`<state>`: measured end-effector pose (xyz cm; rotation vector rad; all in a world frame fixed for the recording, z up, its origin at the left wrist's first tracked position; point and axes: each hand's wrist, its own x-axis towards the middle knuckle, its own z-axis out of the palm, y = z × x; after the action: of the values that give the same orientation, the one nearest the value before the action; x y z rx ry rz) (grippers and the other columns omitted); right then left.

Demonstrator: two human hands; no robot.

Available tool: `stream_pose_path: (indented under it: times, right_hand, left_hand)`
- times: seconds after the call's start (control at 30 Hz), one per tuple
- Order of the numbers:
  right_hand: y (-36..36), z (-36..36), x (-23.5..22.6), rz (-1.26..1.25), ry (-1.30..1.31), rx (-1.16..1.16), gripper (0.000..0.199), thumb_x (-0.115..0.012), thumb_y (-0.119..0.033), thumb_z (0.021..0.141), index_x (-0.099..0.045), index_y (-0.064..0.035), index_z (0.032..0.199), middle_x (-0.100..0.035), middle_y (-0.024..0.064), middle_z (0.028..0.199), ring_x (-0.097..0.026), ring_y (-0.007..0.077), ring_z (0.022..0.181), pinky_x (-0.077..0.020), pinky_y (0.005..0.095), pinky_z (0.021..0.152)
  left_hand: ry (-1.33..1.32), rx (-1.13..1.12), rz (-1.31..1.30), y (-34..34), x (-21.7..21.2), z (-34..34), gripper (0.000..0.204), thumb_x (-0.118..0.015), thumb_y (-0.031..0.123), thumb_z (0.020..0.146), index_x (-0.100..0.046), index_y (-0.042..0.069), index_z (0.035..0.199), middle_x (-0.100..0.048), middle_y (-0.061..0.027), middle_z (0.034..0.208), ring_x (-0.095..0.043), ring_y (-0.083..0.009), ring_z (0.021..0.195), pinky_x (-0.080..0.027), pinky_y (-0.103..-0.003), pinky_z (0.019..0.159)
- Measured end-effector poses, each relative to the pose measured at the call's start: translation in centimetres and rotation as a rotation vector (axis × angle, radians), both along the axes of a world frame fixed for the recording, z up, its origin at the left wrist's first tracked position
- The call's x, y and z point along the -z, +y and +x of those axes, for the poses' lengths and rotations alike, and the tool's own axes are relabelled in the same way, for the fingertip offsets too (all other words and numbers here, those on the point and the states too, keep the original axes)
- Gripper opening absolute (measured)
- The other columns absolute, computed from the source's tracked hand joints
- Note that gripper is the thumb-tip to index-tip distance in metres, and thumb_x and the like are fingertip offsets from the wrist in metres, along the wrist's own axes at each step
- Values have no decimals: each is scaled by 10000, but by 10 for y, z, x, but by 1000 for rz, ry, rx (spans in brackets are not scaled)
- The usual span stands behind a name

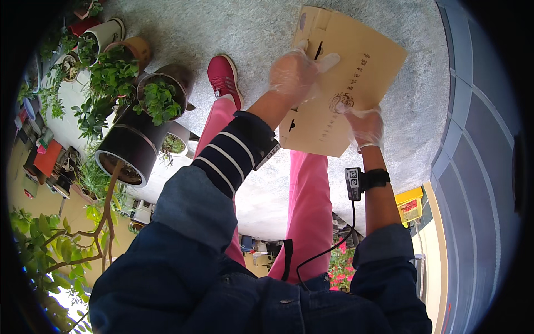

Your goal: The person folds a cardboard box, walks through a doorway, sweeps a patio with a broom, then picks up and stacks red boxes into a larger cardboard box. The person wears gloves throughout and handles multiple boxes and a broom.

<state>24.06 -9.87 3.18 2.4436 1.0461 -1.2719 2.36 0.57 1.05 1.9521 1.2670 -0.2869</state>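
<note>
Head view: we look down past denim sleeves (192,206) at two hands in thin clear gloves (374,132), with a flat brown cardboard box (349,79) between them. The box tilts, its broad face toward us, over grey concrete ground (256,28); its lower edge overlaps one pink trouser leg (308,195).

The left hand (295,71) lies on the box's left part, beside two dark slots (319,51). One digit stretches flat across the cardboard toward the right, apart from another that points to the top; we cannot tell whether they pinch the board.

The right hand (367,125) grips the lower right edge. Its thumb presses the face next to a round dark emblem (340,102), so the board sits between that thumb and the curled fingers, which are mostly hidden from us.

A small device (354,183) with a black cable is strapped at the right wrist. To our left stand potted plants (161,103), near a red shoe (225,78).
</note>
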Motion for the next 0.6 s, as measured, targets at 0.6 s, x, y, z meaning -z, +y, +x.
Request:
stream_pose_path:
  times: [0.6]
  right_hand:
    - [-103,4,-22,-265,-26,198,520,-707,-489,896,-695,-17,1114,-741,174,980,-709,314,901,-540,397,839]
  left_hand:
    - [-205,-126,-500,-66,5,66,874,-752,518,843,-434,62,1518,-588,-183,1411,-583,-318,1279,-459,-348,1017]
